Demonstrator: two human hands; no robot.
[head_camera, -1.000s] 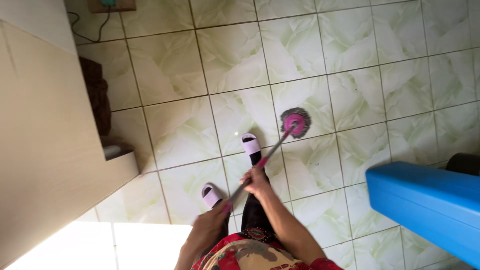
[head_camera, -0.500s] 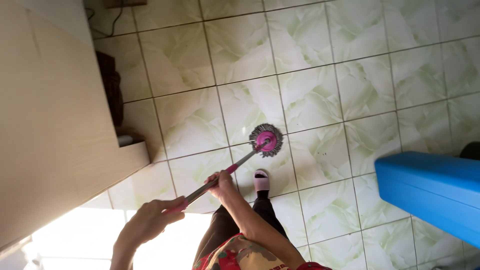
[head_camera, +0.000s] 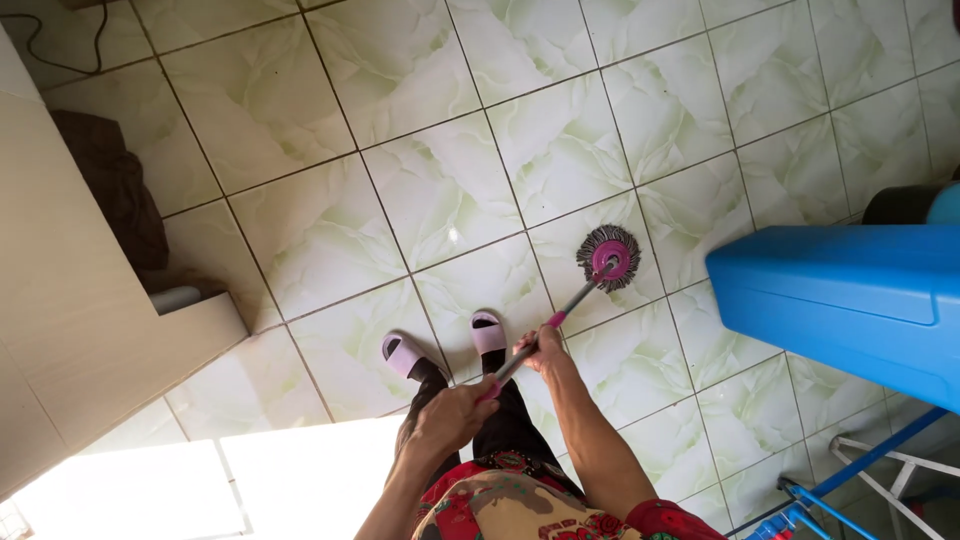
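Both hands grip one mop (head_camera: 560, 315), a thin metal pole with a pink sleeve partway down. The left hand (head_camera: 452, 415) is closed around the pole's upper end. The right hand (head_camera: 540, 350) is wrapped around the shaft lower down, just above the pink sleeve.

Landmark: the mop head (head_camera: 609, 257). It is round, a fringe of grey stringy fibres around a glossy pink plastic disc, lying flat on the tiled floor (head_camera: 440, 190). The pole slants from it back toward the person's body.

The floor is made of large square glazed tiles, pale green with white marbled veining and dark grout lines; a seam crosses just beside the mop head.

Near the head, toward the person, stand two feet in pale lilac rubber slippers (head_camera: 487, 331), open-toed, below black trouser legs. The shirt at the lower edge is a red floral print.

Right of the mop head, close by, is a smooth blue plastic bin (head_camera: 850, 300), boxy with rounded edges, on a blue and white tubular frame (head_camera: 870, 460).

Well to the left of the head runs a beige smooth-faced wall (head_camera: 80, 320), with a dark brown crumpled cloth (head_camera: 115, 190) at its foot.
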